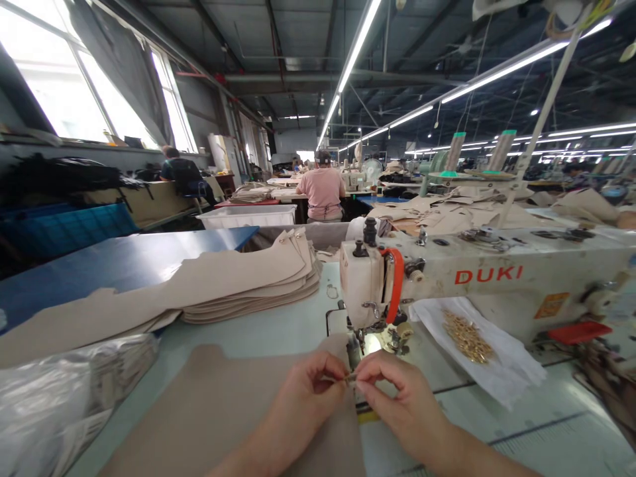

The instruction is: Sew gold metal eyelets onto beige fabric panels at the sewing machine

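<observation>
Just in front of the needle area of a white sewing machine (365, 285), my two hands meet fingertip to fingertip. My left hand (311, 391) is closed in a pinch above the right edge of a flat beige fabric panel (223, 391). Opposite it, my right hand (400, 394) also pinches. A thin small piece shows between the fingertips, too small and covered to name. The panel's far right corner lies close to the presser foot. Right of the needle, small gold-coloured metal pieces (470, 336) are heaped on a white sheet (511, 377).
Beige cut panels (248, 275) are stacked behind on the left, near a clear plastic bag (89, 391). A blue board (129, 262) lies beyond. The machine's long arm (497, 271) spans the right side. A person in a pink shirt (322, 189) sits ahead.
</observation>
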`<state>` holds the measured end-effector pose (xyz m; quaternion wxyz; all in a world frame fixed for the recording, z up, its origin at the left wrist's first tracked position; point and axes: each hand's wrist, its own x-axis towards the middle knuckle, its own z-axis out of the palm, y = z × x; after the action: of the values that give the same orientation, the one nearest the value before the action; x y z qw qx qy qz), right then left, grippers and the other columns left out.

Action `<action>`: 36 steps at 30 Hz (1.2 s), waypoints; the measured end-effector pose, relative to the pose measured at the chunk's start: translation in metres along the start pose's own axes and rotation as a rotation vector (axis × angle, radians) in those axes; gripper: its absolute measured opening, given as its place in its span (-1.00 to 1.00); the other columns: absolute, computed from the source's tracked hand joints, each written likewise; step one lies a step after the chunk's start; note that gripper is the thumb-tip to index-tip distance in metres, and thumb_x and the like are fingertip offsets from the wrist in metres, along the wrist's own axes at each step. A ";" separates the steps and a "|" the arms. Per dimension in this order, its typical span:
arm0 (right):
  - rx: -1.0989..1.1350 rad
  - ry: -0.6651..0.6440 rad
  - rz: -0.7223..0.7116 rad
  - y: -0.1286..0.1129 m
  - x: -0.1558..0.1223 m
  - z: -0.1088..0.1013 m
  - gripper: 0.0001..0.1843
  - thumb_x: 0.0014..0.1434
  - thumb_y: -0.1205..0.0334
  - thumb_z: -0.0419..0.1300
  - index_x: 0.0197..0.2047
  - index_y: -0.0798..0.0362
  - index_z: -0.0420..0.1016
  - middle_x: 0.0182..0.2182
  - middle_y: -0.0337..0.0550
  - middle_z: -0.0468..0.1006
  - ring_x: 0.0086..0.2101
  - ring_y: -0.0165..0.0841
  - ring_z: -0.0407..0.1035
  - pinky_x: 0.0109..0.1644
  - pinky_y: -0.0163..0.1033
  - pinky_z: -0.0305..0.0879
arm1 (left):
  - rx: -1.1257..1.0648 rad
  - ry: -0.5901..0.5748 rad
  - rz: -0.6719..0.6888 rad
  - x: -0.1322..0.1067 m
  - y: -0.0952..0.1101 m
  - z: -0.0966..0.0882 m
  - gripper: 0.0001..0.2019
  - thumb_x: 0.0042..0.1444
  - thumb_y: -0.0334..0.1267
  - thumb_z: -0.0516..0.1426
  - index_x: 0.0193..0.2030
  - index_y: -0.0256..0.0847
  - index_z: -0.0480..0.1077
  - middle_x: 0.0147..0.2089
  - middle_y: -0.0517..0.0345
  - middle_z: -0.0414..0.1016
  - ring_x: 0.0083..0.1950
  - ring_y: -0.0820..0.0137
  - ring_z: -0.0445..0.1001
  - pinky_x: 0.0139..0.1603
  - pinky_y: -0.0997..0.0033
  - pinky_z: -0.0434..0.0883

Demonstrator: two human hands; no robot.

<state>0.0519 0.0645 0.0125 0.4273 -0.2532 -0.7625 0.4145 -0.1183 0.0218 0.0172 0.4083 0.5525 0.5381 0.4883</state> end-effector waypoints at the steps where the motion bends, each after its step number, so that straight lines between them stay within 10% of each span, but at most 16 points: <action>1: 0.016 0.019 0.004 0.001 0.000 0.000 -0.91 0.08 0.37 0.14 -0.43 0.04 0.42 -0.37 -0.18 0.50 -0.33 -0.38 0.38 -0.22 -0.33 0.29 | -0.046 0.004 -0.002 0.001 0.000 0.001 -0.96 -0.14 -0.37 0.16 -0.54 -0.23 0.36 -0.45 0.21 0.45 -0.41 0.45 0.37 -0.35 0.50 0.30; 13: 0.036 0.184 0.066 0.007 0.003 0.010 -0.89 -0.03 0.40 0.12 -0.54 0.04 0.33 -0.49 -0.22 0.48 -0.42 -0.41 0.37 -0.33 -0.37 0.31 | -0.243 0.075 -0.055 0.007 -0.008 0.007 -0.84 -0.30 -0.33 0.31 -0.56 -0.24 0.41 -0.51 0.21 0.50 -0.44 0.44 0.43 -0.36 0.49 0.37; 36: 0.177 0.000 0.277 0.002 0.001 -0.001 -0.94 0.01 0.32 0.16 -0.43 0.06 0.46 -0.56 -0.29 0.47 -0.51 -0.45 0.32 -0.41 -0.38 0.25 | 0.212 0.109 0.114 -0.006 0.010 0.006 -0.97 -0.07 -0.37 0.15 -0.46 -0.17 0.40 -0.46 0.24 0.49 -0.41 0.41 0.47 -0.32 0.51 0.42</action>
<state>0.0518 0.0669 0.0111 0.3867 -0.3175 -0.6808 0.5350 -0.1102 0.0156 0.0249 0.2897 0.5948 0.5758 0.4803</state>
